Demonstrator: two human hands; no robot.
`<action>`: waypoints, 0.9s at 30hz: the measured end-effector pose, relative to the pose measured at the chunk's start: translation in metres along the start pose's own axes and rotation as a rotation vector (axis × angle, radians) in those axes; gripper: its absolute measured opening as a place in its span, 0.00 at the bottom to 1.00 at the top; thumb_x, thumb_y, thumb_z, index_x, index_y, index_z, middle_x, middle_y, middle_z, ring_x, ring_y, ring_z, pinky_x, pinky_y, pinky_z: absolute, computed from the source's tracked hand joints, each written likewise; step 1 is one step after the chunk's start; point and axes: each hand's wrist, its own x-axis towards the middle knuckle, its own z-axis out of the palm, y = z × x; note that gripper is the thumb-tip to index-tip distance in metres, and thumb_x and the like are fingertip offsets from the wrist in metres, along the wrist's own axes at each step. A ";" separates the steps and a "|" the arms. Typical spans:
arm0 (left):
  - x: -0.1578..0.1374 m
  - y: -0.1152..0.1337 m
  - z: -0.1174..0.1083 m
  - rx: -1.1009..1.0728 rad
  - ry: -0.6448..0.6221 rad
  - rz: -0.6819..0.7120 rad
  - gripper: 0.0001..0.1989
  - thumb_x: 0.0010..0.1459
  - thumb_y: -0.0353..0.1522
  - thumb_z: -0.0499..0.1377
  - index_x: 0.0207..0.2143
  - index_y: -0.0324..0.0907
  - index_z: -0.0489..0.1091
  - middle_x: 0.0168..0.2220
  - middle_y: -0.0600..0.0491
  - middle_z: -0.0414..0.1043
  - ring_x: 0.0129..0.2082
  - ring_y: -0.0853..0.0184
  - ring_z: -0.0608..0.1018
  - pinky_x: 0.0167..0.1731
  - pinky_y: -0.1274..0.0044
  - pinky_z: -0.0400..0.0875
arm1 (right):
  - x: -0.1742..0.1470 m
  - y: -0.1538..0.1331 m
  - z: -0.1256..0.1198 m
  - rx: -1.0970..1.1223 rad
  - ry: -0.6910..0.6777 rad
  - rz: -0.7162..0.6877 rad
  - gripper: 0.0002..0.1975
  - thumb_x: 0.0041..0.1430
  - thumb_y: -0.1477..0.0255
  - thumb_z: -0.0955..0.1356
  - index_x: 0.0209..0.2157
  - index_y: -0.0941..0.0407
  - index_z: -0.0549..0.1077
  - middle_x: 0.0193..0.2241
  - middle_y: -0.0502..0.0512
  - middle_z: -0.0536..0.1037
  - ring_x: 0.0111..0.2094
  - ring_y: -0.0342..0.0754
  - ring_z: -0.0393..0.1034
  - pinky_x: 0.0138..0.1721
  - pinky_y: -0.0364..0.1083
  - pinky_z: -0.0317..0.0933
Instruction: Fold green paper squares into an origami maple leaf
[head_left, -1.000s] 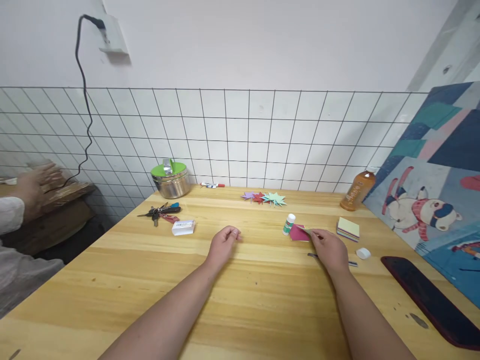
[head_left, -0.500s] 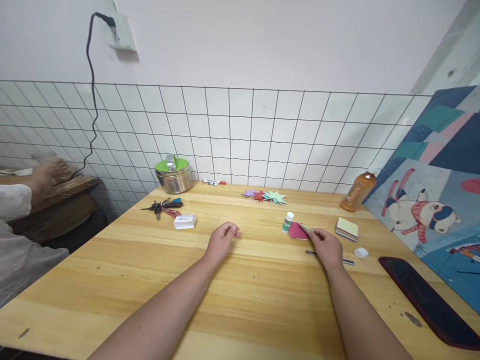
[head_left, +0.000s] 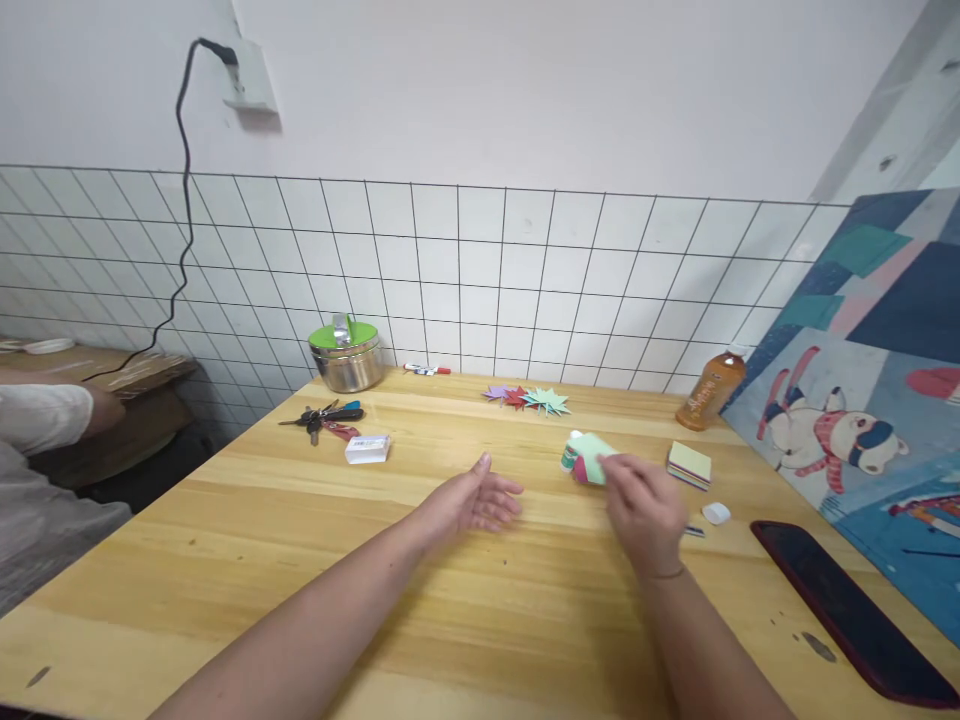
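Note:
Held up in my right hand (head_left: 646,505) is a pale green sheet of paper (head_left: 596,456), pinched at its right edge; the hand is slightly blurred. Behind the sheet, a glue stick (head_left: 568,456) stands partly hidden, and a dark pink paper (head_left: 580,471) shows below it. My left hand (head_left: 484,498) hovers over the table with its fingers apart and nothing in it. Under my right wrist pokes the end of a thin dark tool (head_left: 695,531), mostly covered. A white cap (head_left: 716,513) lies to its right.
Along the back are a green-lidded steel pot (head_left: 346,358), a red-capped marker (head_left: 427,370), spiky paper shapes (head_left: 546,401) and a bottle (head_left: 709,390). Keys (head_left: 319,418) and a small white box (head_left: 367,449) lie left; sticky notes (head_left: 688,464) and a phone (head_left: 847,605) right. Another person's sleeve (head_left: 45,425) shows at left.
My right hand has lifted the pale green sheet so its face shows in front of the glue stick. My left hand has moved right and its fingers have spread. The other person's arm has lowered.

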 end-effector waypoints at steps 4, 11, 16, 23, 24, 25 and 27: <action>-0.007 -0.002 0.008 -0.391 -0.124 -0.125 0.33 0.54 0.54 0.46 0.43 0.35 0.71 0.39 0.41 0.74 0.38 0.61 0.77 0.40 0.72 0.69 | -0.004 -0.058 0.004 0.106 -0.378 -0.397 0.15 0.59 0.77 0.62 0.44 0.50 0.72 0.41 0.51 0.77 0.36 0.45 0.70 0.37 0.43 0.61; 0.005 -0.043 -0.010 -0.261 0.059 0.079 0.14 0.50 0.37 0.62 0.36 0.35 0.72 0.33 0.46 0.75 0.32 0.66 0.75 0.37 0.74 0.69 | -0.019 -0.082 0.021 0.144 -0.620 -0.458 0.15 0.58 0.78 0.62 0.45 0.51 0.70 0.44 0.53 0.75 0.34 0.47 0.68 0.31 0.44 0.62; 0.016 -0.046 -0.010 -0.124 0.109 0.153 0.17 0.51 0.42 0.60 0.35 0.37 0.73 0.29 0.50 0.73 0.29 0.66 0.74 0.32 0.75 0.68 | -0.016 -0.069 0.026 0.231 -0.575 -0.361 0.14 0.57 0.78 0.63 0.42 0.48 0.72 0.47 0.52 0.72 0.40 0.48 0.66 0.40 0.47 0.62; 0.016 -0.048 -0.012 0.072 0.048 0.133 0.18 0.53 0.44 0.57 0.32 0.37 0.72 0.26 0.51 0.72 0.26 0.68 0.73 0.28 0.78 0.66 | -0.019 -0.061 0.033 0.445 -0.512 -0.119 0.07 0.55 0.74 0.65 0.33 0.50 0.74 0.48 0.54 0.70 0.49 0.51 0.62 0.48 0.52 0.59; 0.015 -0.048 -0.011 0.095 0.035 0.130 0.18 0.53 0.44 0.57 0.32 0.37 0.72 0.27 0.50 0.72 0.26 0.67 0.73 0.29 0.78 0.67 | -0.020 -0.062 0.034 0.467 -0.511 -0.071 0.06 0.55 0.74 0.65 0.32 0.51 0.74 0.48 0.55 0.70 0.50 0.51 0.62 0.48 0.52 0.59; 0.014 -0.047 -0.010 0.117 0.021 0.135 0.18 0.54 0.44 0.56 0.32 0.37 0.72 0.27 0.50 0.72 0.27 0.67 0.73 0.30 0.77 0.67 | -0.021 -0.063 0.035 0.488 -0.518 -0.014 0.06 0.55 0.74 0.65 0.32 0.52 0.73 0.48 0.55 0.70 0.50 0.51 0.62 0.48 0.52 0.58; 0.011 -0.045 -0.006 0.153 -0.006 0.159 0.18 0.56 0.44 0.54 0.31 0.37 0.72 0.28 0.50 0.72 0.29 0.67 0.73 0.31 0.77 0.67 | -0.022 -0.066 0.036 0.533 -0.563 0.123 0.05 0.55 0.74 0.64 0.30 0.53 0.72 0.46 0.56 0.72 0.50 0.51 0.63 0.48 0.51 0.59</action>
